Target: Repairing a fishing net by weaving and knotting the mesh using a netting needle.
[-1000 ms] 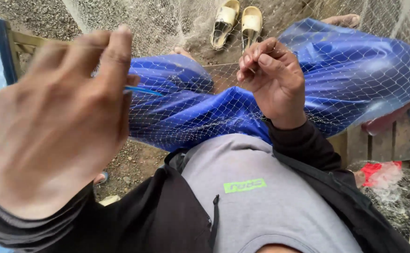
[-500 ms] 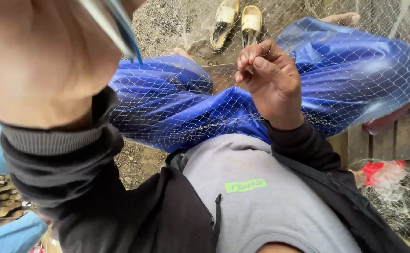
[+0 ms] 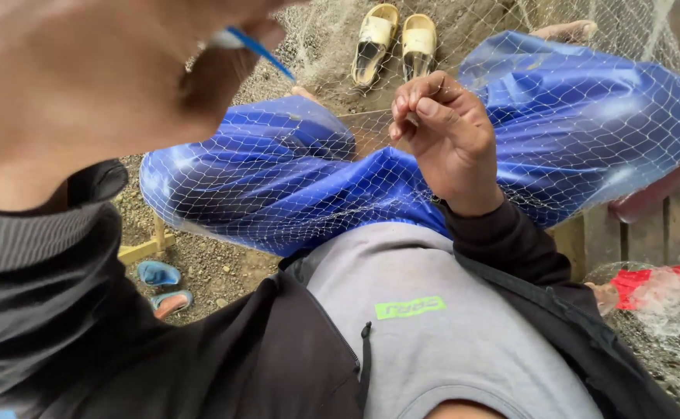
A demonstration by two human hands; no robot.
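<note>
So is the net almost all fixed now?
Hard to say. The net lies spread over the lap and looks whole where it shows, so that part may be done. In hand: the right hand pinches a bit of mesh, and the left hand is lifted close to the camera, holding a blue needle. More net sits bunched at the right, maybe left to check.

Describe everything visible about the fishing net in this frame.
The fishing net is a fine, pale mesh of thin, translucent-looking twine with small diamond openings. It drapes loosely over the person's lap and glossy blue trousers, spreading toward the gravel ground and the yellow sandals. The right hand pinches a bit of mesh, lifting it. The left hand, raised close to the camera, holds a blue needle above it.
</note>
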